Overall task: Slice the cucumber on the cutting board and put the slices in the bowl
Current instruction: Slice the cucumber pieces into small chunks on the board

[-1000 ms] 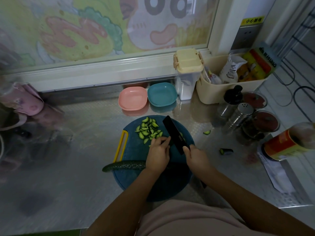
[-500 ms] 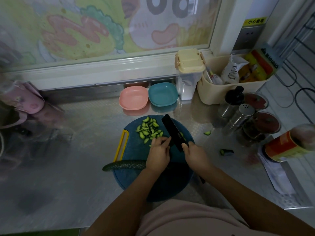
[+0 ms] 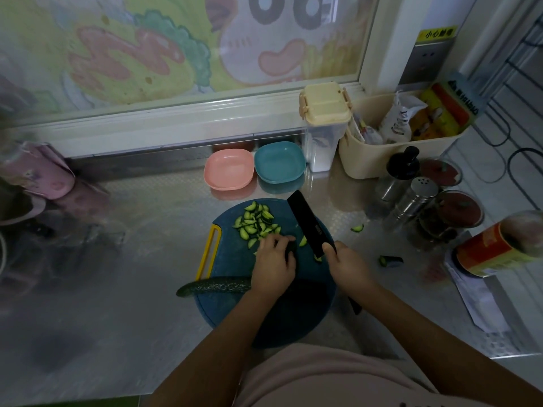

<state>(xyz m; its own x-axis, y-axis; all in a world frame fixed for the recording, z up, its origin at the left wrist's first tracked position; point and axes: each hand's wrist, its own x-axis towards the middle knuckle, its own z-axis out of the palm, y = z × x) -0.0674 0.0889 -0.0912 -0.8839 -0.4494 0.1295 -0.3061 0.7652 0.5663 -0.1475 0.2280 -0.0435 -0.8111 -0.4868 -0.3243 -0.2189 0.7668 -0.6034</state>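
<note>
the left hand [image 3: 274, 261] curls over a short cucumber piece [image 3: 291, 248]; the right hand [image 3: 348, 265] grips the knife [image 3: 308, 224], blade just right of it, pointing away. slices [image 3: 255, 223] lie just beyond on the cutting board [image 3: 233, 264], the long cucumber [image 3: 214, 286] crosswise at the left wrist.

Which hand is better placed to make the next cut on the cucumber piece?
Right. The right hand grips the knife, blade just beside the cucumber piece; the left hand holds that piece down on the cutting board.
</note>
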